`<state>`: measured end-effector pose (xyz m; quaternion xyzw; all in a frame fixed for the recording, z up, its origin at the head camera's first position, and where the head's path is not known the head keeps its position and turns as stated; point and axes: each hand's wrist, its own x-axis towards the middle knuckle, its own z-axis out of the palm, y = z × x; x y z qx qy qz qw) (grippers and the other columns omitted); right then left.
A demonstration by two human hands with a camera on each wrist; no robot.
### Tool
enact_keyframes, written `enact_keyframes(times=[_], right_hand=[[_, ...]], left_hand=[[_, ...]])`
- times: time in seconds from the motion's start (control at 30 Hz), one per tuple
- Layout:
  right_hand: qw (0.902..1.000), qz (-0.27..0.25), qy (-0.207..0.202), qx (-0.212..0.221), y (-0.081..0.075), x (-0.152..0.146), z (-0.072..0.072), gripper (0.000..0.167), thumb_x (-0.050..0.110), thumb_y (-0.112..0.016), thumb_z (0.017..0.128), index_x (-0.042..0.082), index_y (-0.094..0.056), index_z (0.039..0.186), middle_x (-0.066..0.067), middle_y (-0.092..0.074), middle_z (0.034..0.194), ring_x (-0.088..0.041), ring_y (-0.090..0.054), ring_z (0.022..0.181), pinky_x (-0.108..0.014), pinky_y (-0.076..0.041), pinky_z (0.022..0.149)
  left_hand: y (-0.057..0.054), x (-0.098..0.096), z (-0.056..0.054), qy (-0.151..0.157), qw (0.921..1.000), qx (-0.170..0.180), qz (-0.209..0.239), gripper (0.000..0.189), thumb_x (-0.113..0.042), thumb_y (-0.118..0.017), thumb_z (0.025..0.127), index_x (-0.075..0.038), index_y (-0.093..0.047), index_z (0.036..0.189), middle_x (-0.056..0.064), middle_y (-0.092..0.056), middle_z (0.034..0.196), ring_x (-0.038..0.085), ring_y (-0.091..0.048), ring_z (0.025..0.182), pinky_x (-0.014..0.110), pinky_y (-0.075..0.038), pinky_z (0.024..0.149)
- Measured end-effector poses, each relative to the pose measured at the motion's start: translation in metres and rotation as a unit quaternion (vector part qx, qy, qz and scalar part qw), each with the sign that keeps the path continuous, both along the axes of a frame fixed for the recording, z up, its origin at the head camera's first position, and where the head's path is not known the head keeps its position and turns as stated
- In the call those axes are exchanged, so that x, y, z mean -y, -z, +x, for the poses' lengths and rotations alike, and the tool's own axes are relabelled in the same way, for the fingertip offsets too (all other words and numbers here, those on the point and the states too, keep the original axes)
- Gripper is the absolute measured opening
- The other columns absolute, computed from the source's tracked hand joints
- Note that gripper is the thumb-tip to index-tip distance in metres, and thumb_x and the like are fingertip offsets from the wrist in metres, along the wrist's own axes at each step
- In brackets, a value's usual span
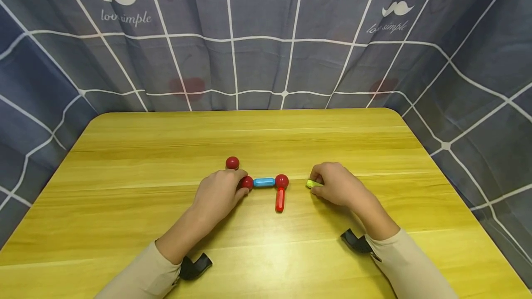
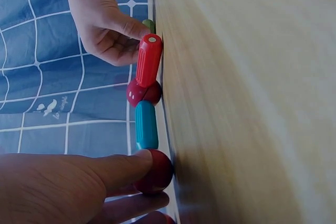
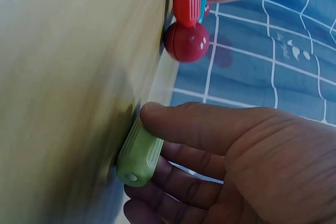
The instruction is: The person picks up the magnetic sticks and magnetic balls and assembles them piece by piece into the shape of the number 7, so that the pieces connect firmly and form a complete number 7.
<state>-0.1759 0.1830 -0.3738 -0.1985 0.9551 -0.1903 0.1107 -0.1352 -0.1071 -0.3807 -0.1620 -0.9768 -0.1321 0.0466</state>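
Note:
My left hand (image 1: 219, 193) pinches a red ball (image 1: 247, 182) between thumb and fingers. From that ball a ribbed blue rod (image 1: 264, 182) runs right to a second red ball (image 1: 281, 181), and a red rod (image 1: 280, 200) extends from this one toward me. Just beyond the left hand sits a third red ball (image 1: 232, 163); whether anything joins it to the held one is hidden. To the right, my right hand (image 1: 338, 185) grips a yellow-green rod (image 3: 139, 157) close to the tabletop, apart from the joined pieces. A small metal dot shows on the rod's end.
A wood-grain table (image 1: 166, 142) lies under everything. Dark checked curtains (image 1: 257, 68) enclose it at the back and sides. Black straps (image 1: 195, 266) hang at both wrists.

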Motion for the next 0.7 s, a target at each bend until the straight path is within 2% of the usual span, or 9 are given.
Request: enact_keyframes(times=[0.33,0.7], right_hand=[[0.9995,0.001,-0.030,0.002,0.001,0.014,0.016,0.018,0.016,-0.081,0.079,0.011,-0.068,0.091,0.005,-0.055,0.074,-0.013,-0.049,0.066,-0.031,-0.043,0.065],[0.9979,0.014,-0.063,0.000,-0.001,0.025,0.031,0.024,0.021,-0.084,0.076,0.015,-0.062,0.081,0.008,-0.051,0.068,-0.009,-0.047,0.062,-0.028,-0.042,0.060]], left_hand=[[0.001,0.001,0.000,-0.001,1.0000,0.001,0.000,0.028,-0.028,-0.081,0.081,-0.013,-0.071,0.102,0.001,-0.066,0.083,0.017,-0.057,0.067,0.036,-0.050,0.056],[0.002,0.001,-0.001,-0.001,1.0000,0.000,0.000,0.029,-0.029,-0.081,0.081,-0.013,-0.071,0.103,0.001,-0.067,0.085,0.017,-0.058,0.068,0.037,-0.051,0.057]])
